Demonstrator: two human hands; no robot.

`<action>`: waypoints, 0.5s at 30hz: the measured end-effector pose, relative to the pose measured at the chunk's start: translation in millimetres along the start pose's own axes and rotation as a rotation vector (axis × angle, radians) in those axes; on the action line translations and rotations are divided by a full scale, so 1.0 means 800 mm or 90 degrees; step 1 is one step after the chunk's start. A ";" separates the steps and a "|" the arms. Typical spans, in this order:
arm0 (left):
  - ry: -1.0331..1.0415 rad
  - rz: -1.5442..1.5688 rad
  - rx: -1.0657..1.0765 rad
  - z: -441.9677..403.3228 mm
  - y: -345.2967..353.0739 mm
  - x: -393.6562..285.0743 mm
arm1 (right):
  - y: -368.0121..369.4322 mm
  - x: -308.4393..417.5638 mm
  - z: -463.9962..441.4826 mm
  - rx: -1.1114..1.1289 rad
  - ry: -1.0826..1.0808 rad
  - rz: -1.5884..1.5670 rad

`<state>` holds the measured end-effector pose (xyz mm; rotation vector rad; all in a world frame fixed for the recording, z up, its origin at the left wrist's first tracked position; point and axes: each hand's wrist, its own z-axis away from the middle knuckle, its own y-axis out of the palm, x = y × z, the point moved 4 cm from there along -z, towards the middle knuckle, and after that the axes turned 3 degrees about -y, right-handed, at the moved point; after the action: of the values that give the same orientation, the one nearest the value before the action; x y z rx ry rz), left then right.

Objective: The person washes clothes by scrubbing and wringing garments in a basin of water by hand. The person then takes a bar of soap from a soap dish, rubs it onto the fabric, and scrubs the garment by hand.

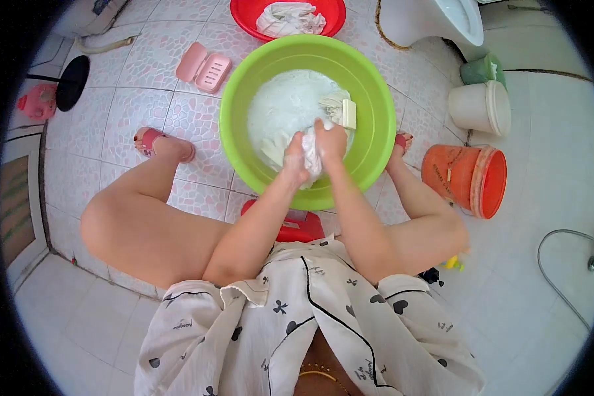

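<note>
My left hand [296,160] and my right hand [330,140] are close together over a large green basin [375,99]. Both are closed on a wet white cloth [312,153], bunched between them. Part of the cloth hangs into the cloudy, sudsy water [289,96]. A pale bar of soap [349,115] sits at the right inside of the basin, beside a bunched piece of off-white fabric [333,102]. My fingertips are partly hidden by the cloth and suds.
A pink soap box [212,71] lies open on the tiles at left. Behind the basin stands a red basin [340,16] holding white cloth [290,20]. An orange bucket [452,173], lying tilted, and a white bucket [472,109] are at right. Both feet flank the green basin.
</note>
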<state>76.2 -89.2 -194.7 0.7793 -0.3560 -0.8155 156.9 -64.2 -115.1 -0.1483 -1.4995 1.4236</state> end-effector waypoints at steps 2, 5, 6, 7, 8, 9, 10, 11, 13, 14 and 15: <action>-0.014 -0.037 -0.003 -0.002 -0.003 0.001 | 0.010 -0.013 -0.004 0.017 -0.034 -0.044; -0.031 -0.052 -0.016 0.012 0.010 -0.014 | 0.000 -0.001 0.020 0.014 -0.123 -0.132; -0.037 -0.056 -0.005 0.009 0.011 -0.021 | -0.006 0.006 0.038 0.009 -0.155 -0.166; -0.044 -0.062 0.009 0.007 0.012 -0.027 | -0.012 0.016 0.058 0.035 -0.195 -0.155; -0.066 -0.059 0.036 0.006 0.013 -0.034 | -0.016 0.024 0.077 0.061 -0.236 -0.144; -0.089 -0.057 0.063 0.008 0.016 -0.041 | -0.015 0.028 0.099 0.045 -0.296 -0.112; -0.113 -0.055 0.090 0.016 0.026 -0.047 | -0.015 0.034 0.120 0.029 -0.354 -0.079; -0.106 -0.071 0.060 0.025 0.032 -0.053 | -0.015 0.037 0.136 0.074 -0.344 -0.080; -0.067 -0.093 0.058 0.023 0.026 -0.060 | -0.020 0.054 0.159 0.166 -0.321 -0.081; -0.047 -0.105 0.056 0.023 0.022 -0.063 | -0.019 0.055 0.158 0.192 -0.302 -0.037; -0.088 -0.080 0.060 0.029 0.022 -0.060 | -0.016 0.056 0.153 0.218 -0.283 0.006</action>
<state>41.3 -56.3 -165.5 0.8417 -0.4755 -0.9783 55.7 -119.9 -53.3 0.3959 -1.5708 1.7759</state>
